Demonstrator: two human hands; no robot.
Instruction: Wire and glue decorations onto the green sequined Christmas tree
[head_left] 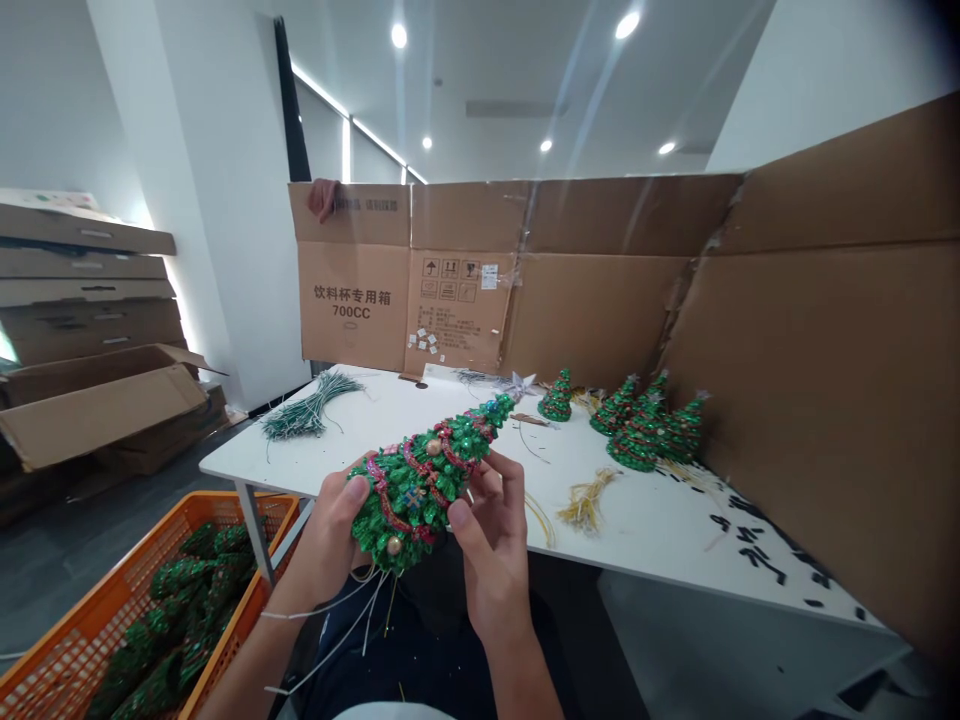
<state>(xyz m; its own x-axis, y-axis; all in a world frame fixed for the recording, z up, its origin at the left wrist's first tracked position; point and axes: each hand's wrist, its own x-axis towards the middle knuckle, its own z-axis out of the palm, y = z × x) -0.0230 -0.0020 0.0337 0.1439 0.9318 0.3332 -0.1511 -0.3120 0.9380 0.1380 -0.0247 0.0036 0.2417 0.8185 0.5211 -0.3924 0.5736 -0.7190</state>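
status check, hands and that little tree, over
Left hand and right hand both gripping the small tinsel tree, tilted above the table edge. Nothing blocking.

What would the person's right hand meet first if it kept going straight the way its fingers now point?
The right hand points up and leftward, and its fingers already touch the small green tinsel tree. That tree comes first; depth beyond it is unclear.

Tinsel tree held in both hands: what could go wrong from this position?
1. The tinsel tree is held off the white table's edge, above the lap; if the left hand or right hand slips, it may fall.
2. Loose wires dangling from its base might snag.
3. Small ornaments could be knocked off.
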